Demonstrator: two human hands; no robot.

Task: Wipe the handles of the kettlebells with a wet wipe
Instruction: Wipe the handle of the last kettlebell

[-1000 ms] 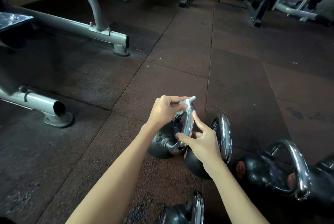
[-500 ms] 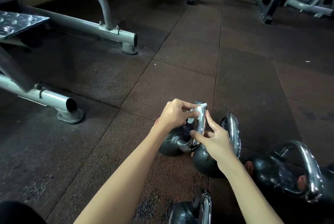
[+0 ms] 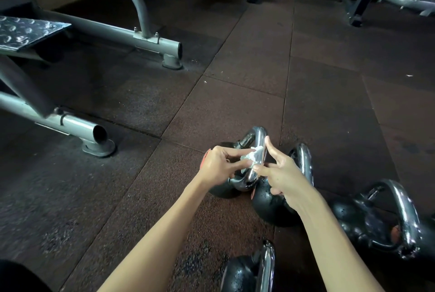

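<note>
Several black kettlebells with chrome handles stand on the rubber floor. The far left kettlebell's chrome handle [image 3: 257,136] rises between my hands. My left hand [image 3: 217,165] pinches a crumpled white wet wipe [image 3: 253,155] against the middle of that handle. My right hand [image 3: 281,174] touches the handle's right side with thumb and forefinger, the forefinger pointing up. A second kettlebell [image 3: 303,162] stands just right of it, partly hidden by my right hand. A third kettlebell [image 3: 386,221] sits at the right, and another kettlebell [image 3: 249,270] lies near the bottom edge.
Grey steel tube frames of a gym machine [image 3: 98,131] with feet stand at the left, with a tread plate [image 3: 26,32] above. More frame legs [image 3: 353,9] stand at the back right. Brown rubber floor tiles [image 3: 235,108] stretch ahead of the kettlebells.
My left hand has slid the wipe from the top of the handle down to its middle. The handle's top now shows bare. My right hand stays on the handle's right side.
</note>
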